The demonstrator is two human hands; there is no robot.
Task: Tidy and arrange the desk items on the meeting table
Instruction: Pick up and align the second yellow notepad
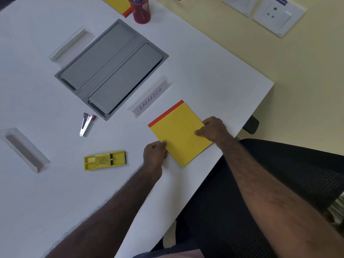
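Observation:
A yellow notepad (178,133) with a red top strip lies flat on the white table (37,192) near its front edge. My left hand (155,154) pinches the pad's lower left edge. My right hand (213,129) grips its right edge, thumb on top. A clear name holder reading LABRADOR (150,98) lies just beyond the pad. Left of my hands sit a small maroon and silver stapler (87,123) and a yellow staple box (104,160).
A grey cable hatch (111,69) is set into the table's middle. A red pen cup (141,10) and a second yellow pad (119,4) stand at the far edge. Two more clear holders (71,44) (25,149) lie at left. A black chair (279,183) is beside the table.

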